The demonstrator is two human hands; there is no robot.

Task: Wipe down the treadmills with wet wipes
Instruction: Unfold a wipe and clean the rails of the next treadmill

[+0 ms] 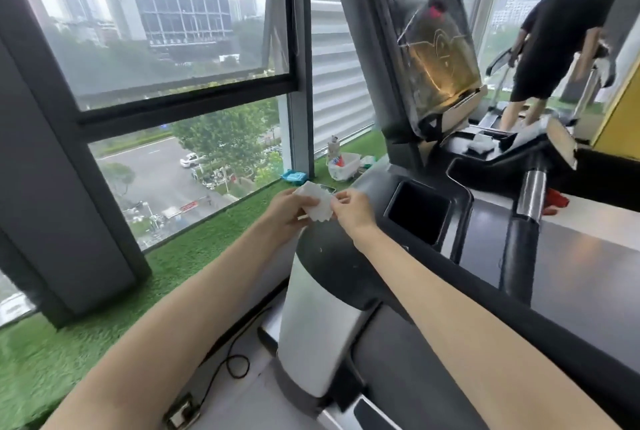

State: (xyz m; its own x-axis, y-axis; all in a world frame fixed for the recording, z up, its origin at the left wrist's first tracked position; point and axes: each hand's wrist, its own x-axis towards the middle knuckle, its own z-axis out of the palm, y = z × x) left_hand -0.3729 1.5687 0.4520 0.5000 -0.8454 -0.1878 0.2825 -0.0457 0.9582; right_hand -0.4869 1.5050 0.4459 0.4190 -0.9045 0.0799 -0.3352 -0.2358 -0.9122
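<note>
Currently: one wet wipe (317,202) held by two hands. The left hand (289,209) grips its left side; the right hand (351,211) pinches the right edge with its fingertips. The wipe hangs low left of the treadmill console (426,48), above the side rail (332,256). Left of the console on the turf ledge (104,308): one white tub (346,166), one blue pack (293,176). One crumpled white wad (481,146) lies at the console's foot. Right of the console, partly blocked by it: a second treadmill (497,61), one person (554,31) on it.
</note>
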